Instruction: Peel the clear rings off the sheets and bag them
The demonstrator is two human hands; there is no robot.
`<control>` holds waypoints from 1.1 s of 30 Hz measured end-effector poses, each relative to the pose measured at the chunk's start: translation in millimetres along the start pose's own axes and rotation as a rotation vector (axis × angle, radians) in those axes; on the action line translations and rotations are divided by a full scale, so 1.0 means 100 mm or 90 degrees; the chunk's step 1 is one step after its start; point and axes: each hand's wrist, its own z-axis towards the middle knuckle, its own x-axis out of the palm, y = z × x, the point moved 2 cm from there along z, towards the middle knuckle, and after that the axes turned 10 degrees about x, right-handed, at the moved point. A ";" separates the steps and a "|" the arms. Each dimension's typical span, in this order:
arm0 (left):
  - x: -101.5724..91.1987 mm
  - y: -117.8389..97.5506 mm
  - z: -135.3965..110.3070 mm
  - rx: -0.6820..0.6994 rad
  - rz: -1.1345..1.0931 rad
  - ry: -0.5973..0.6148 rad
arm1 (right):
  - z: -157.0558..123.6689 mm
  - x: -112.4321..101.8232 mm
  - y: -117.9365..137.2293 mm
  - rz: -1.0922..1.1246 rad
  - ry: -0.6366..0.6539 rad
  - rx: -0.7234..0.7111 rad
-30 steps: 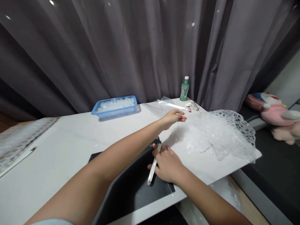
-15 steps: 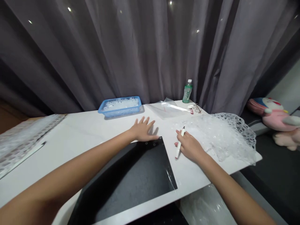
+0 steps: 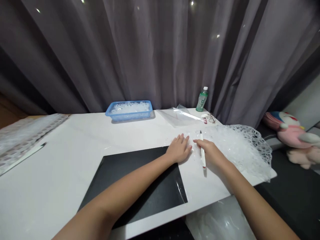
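Note:
My left hand (image 3: 178,149) lies over the far right corner of a flat black sheet (image 3: 135,166), fingers spread and reaching past its edge onto the white table. That corner is hidden under the hand. Between thumb and fingers my right hand (image 3: 212,154) grips a slim white pen (image 3: 202,154) with a dark tip pointing away from me and a reddish near end. Just right of that hand spreads a heap of clear plastic ring netting (image 3: 232,150). Small clear pieces, too tiny to make out, lie near my left fingertips.
A blue basket (image 3: 130,116) of clear plastic bits stands at the back. Further right are a clear plastic sheet (image 3: 175,116), a green bottle (image 3: 202,100) and a small tangled item (image 3: 212,118). More ring netting (image 3: 27,136) lies left; plush toys (image 3: 291,133) sit beyond the table (image 3: 62,173).
My left hand has moved right and come down across the sheet's corner, where small rings showed before. My right hand has shifted slightly right with the pen, now more upright in view.

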 end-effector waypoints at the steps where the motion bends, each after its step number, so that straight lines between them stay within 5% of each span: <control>1: 0.04 -0.04 0.06 0.011 -0.074 -0.032 | 0.00 -0.02 -0.03 0.031 0.007 -0.003; 5: 0.06 -0.09 0.22 -0.007 -0.239 -0.114 | -0.04 -0.05 -0.15 0.105 0.027 0.027; 10: -0.07 0.02 0.33 -0.148 -0.437 -0.246 | -0.26 -0.04 -0.11 0.168 0.025 0.020; 18: -0.24 0.09 0.27 -0.266 -0.519 -0.297 | -0.73 0.01 0.00 -0.068 0.040 -0.190; 22: -0.39 0.14 0.29 -0.266 -0.444 -0.307 | -0.74 0.06 -0.12 -0.133 -0.029 -0.279; 27: -0.84 0.25 0.09 -0.198 -0.284 -0.290 | -0.65 -0.01 -0.28 -0.171 -0.107 -0.287; 30: -1.06 0.40 -0.26 -0.144 -0.116 -0.222 | -0.71 -0.02 -0.29 -0.084 -0.153 -0.218; 33: -1.04 0.56 -0.56 -0.217 0.314 -0.022 | -0.78 0.07 -0.22 0.038 -0.160 -0.143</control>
